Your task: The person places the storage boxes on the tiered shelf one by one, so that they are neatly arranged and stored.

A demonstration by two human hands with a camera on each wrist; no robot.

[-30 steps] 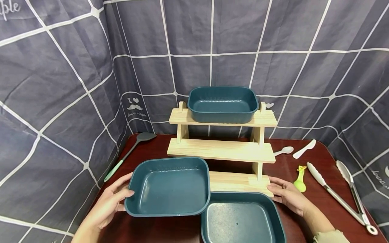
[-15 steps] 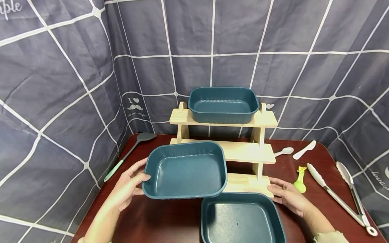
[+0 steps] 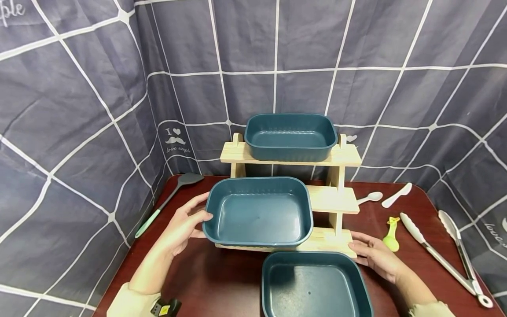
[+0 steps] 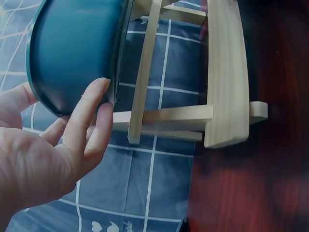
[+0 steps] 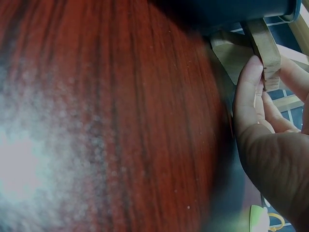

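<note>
My left hand (image 3: 183,226) grips a dark teal plastic bin (image 3: 257,213) by its left end, thumb over the rim. In the left wrist view, its fingers (image 4: 79,118) lie against the bin's wall and underside. The bin hangs level in front of a three-tier wooden shelf stand (image 3: 334,200), hiding much of the lower two boards. A matching bin (image 3: 291,152) sits on the top board. Another bin (image 3: 313,286) stands on the table before the stand. My right hand (image 3: 376,255) pinches the right end of the bottom board (image 5: 268,55).
A grey turner (image 3: 190,178) with a green handle lies left on the red-brown table (image 3: 222,286). To the right lie a white spoon (image 3: 372,197), a white knife (image 3: 397,194), a lime-green spoon (image 3: 391,240) and metal tongs (image 3: 447,259). Grey curtains (image 3: 309,48) stand behind and left.
My left hand has carried the bin up and to the right, from beside the front bin to before the stand's middle board. My right hand has stayed on the bottom board.
</note>
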